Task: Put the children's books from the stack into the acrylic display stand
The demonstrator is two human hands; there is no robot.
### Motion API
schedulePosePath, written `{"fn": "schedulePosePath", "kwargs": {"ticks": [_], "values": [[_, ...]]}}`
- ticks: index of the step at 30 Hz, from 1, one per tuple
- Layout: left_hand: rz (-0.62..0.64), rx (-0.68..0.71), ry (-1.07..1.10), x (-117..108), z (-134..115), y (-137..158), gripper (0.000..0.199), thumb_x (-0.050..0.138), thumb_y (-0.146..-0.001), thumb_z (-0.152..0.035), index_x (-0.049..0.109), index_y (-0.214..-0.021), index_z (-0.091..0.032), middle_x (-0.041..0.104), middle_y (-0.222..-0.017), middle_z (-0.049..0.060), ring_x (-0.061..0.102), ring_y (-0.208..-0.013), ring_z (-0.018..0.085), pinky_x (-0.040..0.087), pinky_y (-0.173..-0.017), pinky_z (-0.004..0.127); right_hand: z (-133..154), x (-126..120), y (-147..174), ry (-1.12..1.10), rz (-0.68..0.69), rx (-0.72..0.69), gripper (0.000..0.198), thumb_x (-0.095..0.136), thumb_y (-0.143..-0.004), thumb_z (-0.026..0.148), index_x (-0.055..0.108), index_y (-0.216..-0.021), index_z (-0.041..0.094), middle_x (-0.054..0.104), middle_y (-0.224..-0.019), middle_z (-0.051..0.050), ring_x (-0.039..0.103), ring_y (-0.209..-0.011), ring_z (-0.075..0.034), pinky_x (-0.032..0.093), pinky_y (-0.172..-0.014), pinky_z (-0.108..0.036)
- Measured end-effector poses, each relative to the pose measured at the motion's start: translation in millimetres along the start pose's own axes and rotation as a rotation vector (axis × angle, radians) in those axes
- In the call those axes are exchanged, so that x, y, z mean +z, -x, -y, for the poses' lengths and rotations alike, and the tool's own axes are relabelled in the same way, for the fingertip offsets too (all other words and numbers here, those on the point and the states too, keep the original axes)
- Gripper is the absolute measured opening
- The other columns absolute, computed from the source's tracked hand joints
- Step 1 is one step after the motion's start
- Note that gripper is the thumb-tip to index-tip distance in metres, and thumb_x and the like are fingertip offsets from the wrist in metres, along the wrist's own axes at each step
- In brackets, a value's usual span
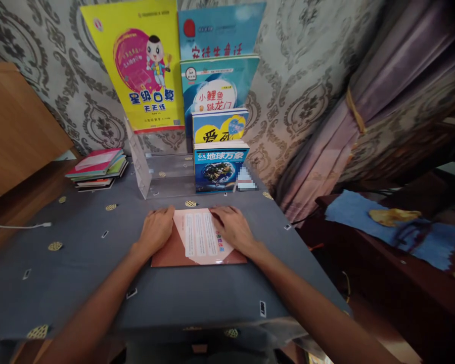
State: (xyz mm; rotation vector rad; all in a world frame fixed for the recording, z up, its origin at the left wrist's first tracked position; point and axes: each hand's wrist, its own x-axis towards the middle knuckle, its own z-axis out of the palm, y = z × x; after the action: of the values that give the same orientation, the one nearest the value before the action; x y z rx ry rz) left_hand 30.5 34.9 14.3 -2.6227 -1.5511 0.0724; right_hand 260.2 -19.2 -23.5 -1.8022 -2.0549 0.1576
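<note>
had left hand (156,230) at, right hand (233,227) over booklet (200,236); could not tell if pinching. seemed light, bendy, slick, best taken by side edges.

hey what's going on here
Someone's left hand is at the left edge of a book lying flat on the table, and the right hand is on its right side. Behind it, a clear stand holds upright books, with a yellow book to their left.
</note>
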Motion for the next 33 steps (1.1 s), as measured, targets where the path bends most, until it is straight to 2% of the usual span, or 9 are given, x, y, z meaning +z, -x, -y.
{"fn": "schedulePosePath", "kwargs": {"ticks": [4, 7, 12, 16, 19, 23, 30, 33], "values": [[0.035, -0.094, -0.013, -8.9, 4.8, 1.6, 0.034, 0.033, -0.096, -0.014, 0.061, -0.115, -0.017, 0.073, -0.103, 0.013, 0.07, -0.096, 0.028, 0.049, -0.085, 0.037, -7.9, -14.1, -2.1, 0.005, -0.003, 0.136, 0.031, 0.046, -0.098, 0.018, 0.073, -0.112, 0.02, 0.074, -0.12, -0.009, 0.068, -0.109, -0.024, 0.047, -0.095, -0.035], [0.043, -0.098, -0.021, -10.7, 3.4, 2.6, 0.034, 0.033, -0.096, -0.014, 0.061, -0.116, -0.017, 0.073, -0.104, 0.014, 0.07, -0.096, 0.028, 0.05, -0.083, 0.037, -7.6, -18.8, -3.1, 0.009, 0.005, 0.152, 0.029, 0.048, -0.098, 0.019, 0.074, -0.108, 0.022, 0.075, -0.117, -0.007, 0.069, -0.107, -0.023, 0.048, -0.089, -0.032], [0.045, -0.089, -0.015, -10.3, 2.7, 2.5, 0.034, 0.033, -0.097, -0.015, 0.063, -0.114, -0.017, 0.074, -0.102, 0.013, 0.071, -0.093, 0.028, 0.051, -0.08, 0.036, -7.4, -18.2, -4.5, -0.02, 0.009, 0.15, 0.028, 0.049, -0.097, 0.017, 0.074, -0.109, 0.022, 0.076, -0.115, -0.007, 0.068, -0.106, -0.023, 0.047, -0.089, -0.031], [-0.008, -0.026, -0.017, -4.8, 3.6, 2.6, 0.036, 0.034, -0.097, -0.015, 0.066, -0.114, -0.017, 0.073, -0.104, 0.014, 0.07, -0.097, 0.029, 0.051, -0.085, 0.039, -6.0, -14.4, -3.2, 0.0, 0.006, 0.125, 0.028, 0.048, -0.098, 0.018, 0.072, -0.11, 0.02, 0.074, -0.117, -0.009, 0.066, -0.108, -0.023, 0.044, -0.092, -0.034], [-0.057, 0.044, -0.024, 1.2, 2.9, 3.3, 0.038, 0.036, -0.098, -0.015, 0.067, -0.12, -0.017, 0.071, -0.111, 0.013, 0.067, -0.102, 0.029, 0.05, -0.09, 0.042, -3.0, -13.0, -1.2, 0.029, 0.011, 0.093, 0.026, 0.047, -0.099, 0.019, 0.071, -0.109, 0.018, 0.073, -0.114, -0.01, 0.063, -0.107, -0.024, 0.042, -0.091, -0.035], [-0.075, 0.059, -0.015, 8.5, 2.8, 4.4, 0.04, 0.038, -0.098, -0.017, 0.065, -0.127, -0.019, 0.069, -0.113, 0.013, 0.065, -0.103, 0.03, 0.051, -0.088, 0.044, 0.4, -13.7, 0.4, 0.043, 0.025, 0.068, 0.026, 0.046, -0.101, 0.021, 0.069, -0.112, 0.017, 0.071, -0.114, -0.01, 0.061, -0.107, -0.024, 0.04, -0.09, -0.036], [-0.154, 0.072, 0.122, 22.2, 7.5, 1.0, 0.037, 0.039, -0.1, -0.021, 0.067, -0.123, -0.016, 0.065, -0.124, 0.013, 0.061, -0.112, 0.028, 0.051, -0.092, 0.041, 2.9, -17.0, 0.8, 0.051, 0.056, 0.086, 0.026, 0.047, -0.101, 0.021, 0.067, -0.117, 0.017, 0.07, -0.117, -0.01, 0.06, -0.109, -0.023, 0.037, -0.09, -0.035], [-0.189, 0.081, 0.088, 22.9, 5.8, 1.6, 0.036, 0.039, -0.101, -0.024, 0.069, -0.119, -0.016, 0.065, -0.119, 0.014, 0.06, -0.11, 0.029, 0.05, -0.09, 0.041, 5.6, -19.7, 1.8, 0.069, 0.069, 0.097, 0.026, 0.047, -0.102, 0.021, 0.067, -0.117, 0.018, 0.07, -0.117, -0.009, 0.059, -0.11, -0.022, 0.037, -0.09, -0.034]]}}
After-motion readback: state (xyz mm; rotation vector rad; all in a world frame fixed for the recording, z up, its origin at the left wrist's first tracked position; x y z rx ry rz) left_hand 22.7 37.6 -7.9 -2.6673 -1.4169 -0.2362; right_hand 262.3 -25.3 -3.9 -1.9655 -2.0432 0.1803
